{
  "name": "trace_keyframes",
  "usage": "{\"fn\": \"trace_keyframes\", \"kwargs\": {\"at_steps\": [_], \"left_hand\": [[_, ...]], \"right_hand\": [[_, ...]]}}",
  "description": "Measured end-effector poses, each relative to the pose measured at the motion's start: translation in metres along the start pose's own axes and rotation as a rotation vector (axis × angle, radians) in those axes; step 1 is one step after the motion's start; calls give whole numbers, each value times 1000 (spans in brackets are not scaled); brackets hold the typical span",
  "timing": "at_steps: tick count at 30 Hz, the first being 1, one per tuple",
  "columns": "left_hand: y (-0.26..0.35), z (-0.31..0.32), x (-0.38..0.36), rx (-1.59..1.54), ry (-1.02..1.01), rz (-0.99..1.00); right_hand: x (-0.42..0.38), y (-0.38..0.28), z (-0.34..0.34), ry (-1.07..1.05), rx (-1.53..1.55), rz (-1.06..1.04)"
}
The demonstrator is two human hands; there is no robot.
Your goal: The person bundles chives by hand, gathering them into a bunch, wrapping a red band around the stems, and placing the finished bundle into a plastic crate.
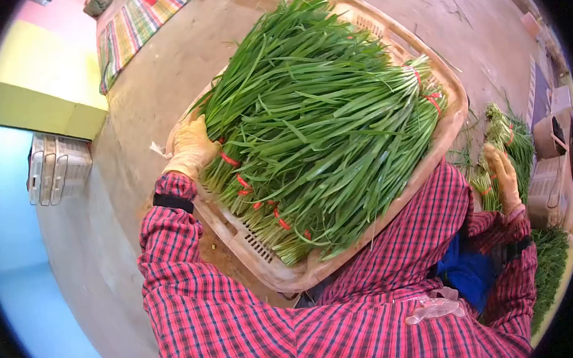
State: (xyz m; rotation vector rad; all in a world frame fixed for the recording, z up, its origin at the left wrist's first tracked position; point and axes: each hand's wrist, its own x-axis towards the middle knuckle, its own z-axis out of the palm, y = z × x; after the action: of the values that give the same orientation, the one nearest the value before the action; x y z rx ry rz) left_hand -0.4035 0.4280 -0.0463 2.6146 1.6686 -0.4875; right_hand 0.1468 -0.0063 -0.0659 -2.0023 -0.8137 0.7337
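Observation:
A shallow beige plastic crate (451,133) is heaped with bundles of garlic chives (316,131), their stems tied with red bands. My left hand (191,145), in a yellowish glove, is at the crate's left side with its fingers closed around the stem end of a bundle there. Off to the right, my gloved right hand (504,175) lies against a smaller pile of tied chives (515,140). Its fingers are stretched out, and its palm side faces those bundles.
More loose greens (550,268) lie at the lower right. Stacked crates (59,168) stand against the blue wall at left. A checked mat (134,31) is spread on the concrete floor at upper left. A dark bucket (549,138) sits at the right edge.

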Motion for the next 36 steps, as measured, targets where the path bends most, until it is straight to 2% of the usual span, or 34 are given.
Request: {"fn": "trace_keyframes", "kwargs": {"at_steps": [1, 3, 5, 7, 9, 10, 12, 16, 18, 19, 25, 27, 28, 30, 33, 34, 35, 36], "left_hand": [[-5, 1, 0, -41, 24, 44], [-6, 4, 1, -126, -5, 11], [-11, 11, 1, -217, -29, -21], [-20, 29, 1, -287, 157, 68], [-27, 45, 6, -358, 211, 64], [-31, 53, 11, -431, 239, 78], [-30, 54, 7, -573, 329, 98], [-20, 71, 14, -609, 410, 5], [-21, 74, 12, -585, 433, -5], [-20, 74, 10, -562, 456, -11], [-17, 83, 13, -612, 523, -11], [-12, 82, 16, -582, 637, -29], [-11, 81, 19, -583, 635, -31], [-8, 78, 19, -478, 421, -127], [-1, 67, 4, -441, 430, -60], [2, 73, 1, -503, 601, -24], [3, 75, 3, -503, 596, -28], [4, 75, 5, -429, 457, -65]], "right_hand": [[10, -38, 22, 15, -65, -141], [30, -124, 83, 9, -225, -502], [50, -194, 148, -99, -394, -843], [55, -253, 226, -239, -344, -1093], [62, -293, 302, -366, -461, -1252], [67, -293, 341, -320, -446, -1362], [69, -307, 402, -301, -555, -1440], [88, -322, 472, -245, -586, -1534], [96, -326, 486, -552, -854, -1149], [103, -317, 491, -443, -776, -1255], [110, -306, 502, -400, -825, -1205], [111, -306, 505, -364, -816, -1201], [112, -305, 506, -367, -816, -1201], [113, -299, 509, -310, -783, -1244], [107, -295, 498, -375, -774, -1194], [106, -290, 493, -379, -724, -1243], [107, -288, 494, -385, -722, -1241], [108, -286, 496, -427, -766, -1212]]}}
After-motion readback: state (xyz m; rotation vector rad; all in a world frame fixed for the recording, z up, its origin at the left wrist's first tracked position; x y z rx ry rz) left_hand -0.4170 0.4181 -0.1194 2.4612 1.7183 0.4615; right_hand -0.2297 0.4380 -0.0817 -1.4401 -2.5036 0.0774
